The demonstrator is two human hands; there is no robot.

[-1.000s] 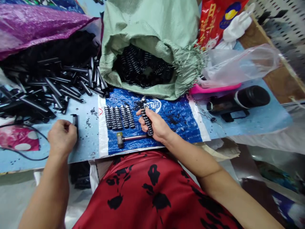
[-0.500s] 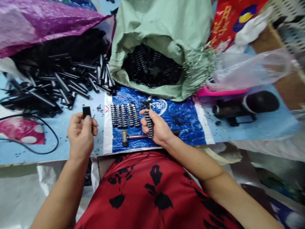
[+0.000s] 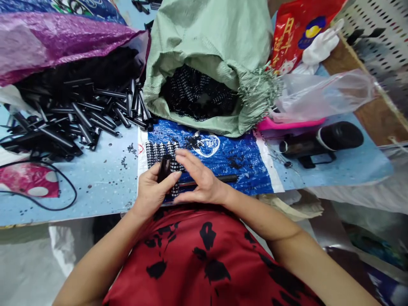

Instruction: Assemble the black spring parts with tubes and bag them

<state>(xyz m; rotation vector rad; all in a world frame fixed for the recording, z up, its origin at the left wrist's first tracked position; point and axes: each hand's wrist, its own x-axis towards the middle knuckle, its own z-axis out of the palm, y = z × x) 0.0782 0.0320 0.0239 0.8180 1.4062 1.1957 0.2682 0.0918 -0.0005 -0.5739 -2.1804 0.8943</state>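
Note:
My left hand [image 3: 149,189] is closed round a black plastic channel piece [image 3: 165,168], its thumb lying across a black strip of white-lettered dials [image 3: 175,189]. Over the blue printed sack, my right hand [image 3: 204,182] faces it with fingers spread in a C. Its fingertips lie by the strip's two ends; whether they press on it I cannot tell. Several similar dial strips [image 3: 155,151] stand in a row just behind, partly covered by my hands. A hammer's dark handle [image 3: 228,178] shows behind my right hand, its head hidden.
A green woven sack [image 3: 210,34] full of dial strips opens toward me. Left of it, black channel pieces [image 3: 84,121] spill from a purple bag [image 3: 73,38]. A black cylindrical device [image 3: 321,140], a pink tray [image 3: 290,124] and a clear plastic bag [image 3: 328,95] sit right. Cable [image 3: 68,180] loops left.
My left hand has moved right with the channel piece, up to the dial strip. My right hand has shifted slightly left, its fingers now spread. The view has tilted a little.

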